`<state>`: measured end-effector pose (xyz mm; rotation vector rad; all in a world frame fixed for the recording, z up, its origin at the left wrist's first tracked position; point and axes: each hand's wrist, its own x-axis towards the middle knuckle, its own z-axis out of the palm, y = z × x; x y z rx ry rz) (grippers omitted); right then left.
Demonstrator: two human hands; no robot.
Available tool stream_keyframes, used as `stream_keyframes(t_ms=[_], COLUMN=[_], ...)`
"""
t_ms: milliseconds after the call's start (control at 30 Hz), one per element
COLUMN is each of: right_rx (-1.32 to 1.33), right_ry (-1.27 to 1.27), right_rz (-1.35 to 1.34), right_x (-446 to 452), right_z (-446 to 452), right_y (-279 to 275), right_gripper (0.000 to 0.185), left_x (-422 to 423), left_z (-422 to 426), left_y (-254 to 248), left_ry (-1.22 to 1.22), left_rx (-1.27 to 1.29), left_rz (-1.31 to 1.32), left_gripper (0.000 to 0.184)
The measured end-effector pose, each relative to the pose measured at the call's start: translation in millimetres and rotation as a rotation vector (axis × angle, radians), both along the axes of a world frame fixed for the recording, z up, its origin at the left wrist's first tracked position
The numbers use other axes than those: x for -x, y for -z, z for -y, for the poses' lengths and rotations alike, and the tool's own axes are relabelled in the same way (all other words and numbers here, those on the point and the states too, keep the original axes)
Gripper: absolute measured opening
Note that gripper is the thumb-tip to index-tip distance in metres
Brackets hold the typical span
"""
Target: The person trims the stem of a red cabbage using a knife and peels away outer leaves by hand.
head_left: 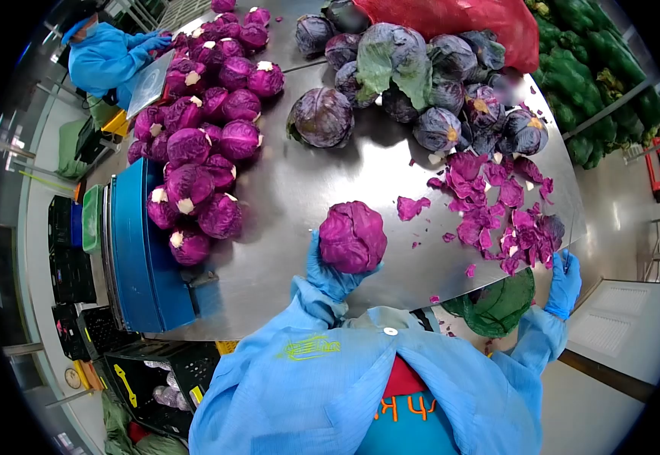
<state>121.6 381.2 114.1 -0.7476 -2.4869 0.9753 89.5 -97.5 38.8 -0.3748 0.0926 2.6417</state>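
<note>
A peeled purple cabbage [353,236] rests in my left hand [331,277], whose blue-gloved fingers wrap its left side and underside above the steel table [284,303]. At the table's right edge, beside a heap of loose purple leaves [497,208], is my right hand [565,284], also gloved in blue. Its fingers look pressed together, and what they hold, if anything, is too small to make out. Unpeeled dark cabbages [322,117] lie across the back of the table. Several peeled bright purple cabbages [190,145] are piled on the left.
A blue metal box [144,250] stands at the left edge. Behind the dark cabbages lies a red net sack [459,23]. A green net bag [497,303] hangs below the front edge. Another person in blue [102,61] works at the far left. Black crates [167,387] sit below left.
</note>
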Motion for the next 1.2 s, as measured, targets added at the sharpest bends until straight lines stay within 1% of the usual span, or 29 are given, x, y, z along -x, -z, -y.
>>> stream_keyframes(t_ms=[67, 133, 167, 200, 233, 267, 300, 333, 367, 433, 533, 600, 633, 700, 767, 867, 967, 1000, 1100, 1200], right_rx=[-0.126, -0.063, 0.118, 0.294, 0.267, 0.117, 0.172, 0.06, -0.07, -0.46, -0.448, 0.467, 0.757, 0.564, 0.568, 0.63, 0.773, 0.74, 0.817, 0.572], right_ry=[0.1, -0.084, -0.178, -0.212, -0.317, -0.477, -0.508, -0.504, -0.538, -0.482, -0.523, -0.614, -0.639, -0.856, -0.819, -0.87, -0.819, -0.836, -0.786, -0.788], right_rz=[-0.013, -0.147, -0.056, 0.09, 0.216, 0.187, 0.298, 0.401, 0.325, 0.454, 0.155, 0.065, 0.086, 0.001, 0.069, 0.056, 0.042, -0.05, -0.043, -0.049], right_x=[-6.8, 0.9, 5.0, 12.0, 19.6, 25.8, 30.4, 36.2, 38.7, 48.8, 57.2, 59.2, 55.1, 52.8, 59.1, 67.7, 69.9, 73.4, 73.3, 72.8], right_z=[-1.6, 27.2, 35.5, 60.8, 81.4, 96.3, 110.7, 124.3, 123.0, 140.5, 170.6, 213.5, 238.9, 265.1, 276.9, 269.2, 265.1, 266.3, 267.7, 265.4], right_y=[22.5, 52.1, 77.4, 88.9, 104.7, 126.6, 138.9, 148.5, 178.2, 167.6, 135.4, 102.7, 72.8, 35.3, 33.5, 55.8, 68.7, 72.3, 69.2, 55.6], right_gripper=[0.031, 0.041, 0.048, 0.051, 0.052, 0.053, 0.055, 0.056, 0.055, 0.047, 0.041, 0.043, 0.047, 0.051, 0.051, 0.041, 0.028, 0.021, 0.018, 0.012], left_x=[6.8, 12.0, 14.1, 15.4, 16.1, 17.3, 17.1, 15.4, 14.1, 9.4, 4.6, 6.8, 8.7, 10.7, 12.0, 12.6, 15.7, 17.1, 18.4, 19.9], left_z=[-0.6, -3.5, -5.5, -8.3, -11.6, -14.6, -16.8, -18.0, -18.3, -17.4, -19.0, -23.3, -26.0, -29.8, -31.3, -28.5, -29.2, -28.9, -29.1, -26.5], left_y=[3.8, -1.9, -5.0, -6.7, -11.4, -18.2, -23.7, -27.3, -30.6, -37.0, -44.7, -41.0, -38.9, -36.3, -31.9, -26.3, -26.9, -26.5, -28.6, -25.7], left_ry=[-0.022, -0.041, -0.046, -0.059, -0.066, -0.078, -0.094, -0.094, -0.097, -0.108, -0.137, -0.194, -0.216, -0.222, -0.214, -0.212, -0.237, -0.238, -0.221, -0.227], left_rx=[-0.04, -0.014, -0.001, 0.046, 0.089, 0.131, 0.174, 0.175, 0.178, 0.172, 0.177, 0.171, 0.165, 0.169, 0.182, 0.218, 0.249, 0.25, 0.236, 0.254], left_rz=[-0.001, 0.021, 0.032, 0.044, 0.063, 0.079, 0.095, 0.104, 0.112, 0.127, 0.145, 0.139, 0.136, 0.105, 0.098, 0.126, 0.165, 0.173, 0.178, 0.176], left_gripper=[0.084, 0.084, 0.084, 0.086, 0.087, 0.087, 0.088, 0.088, 0.088, 0.088, 0.089, 0.088, 0.087, 0.087, 0.086, 0.084, 0.083, 0.083, 0.081, 0.081])
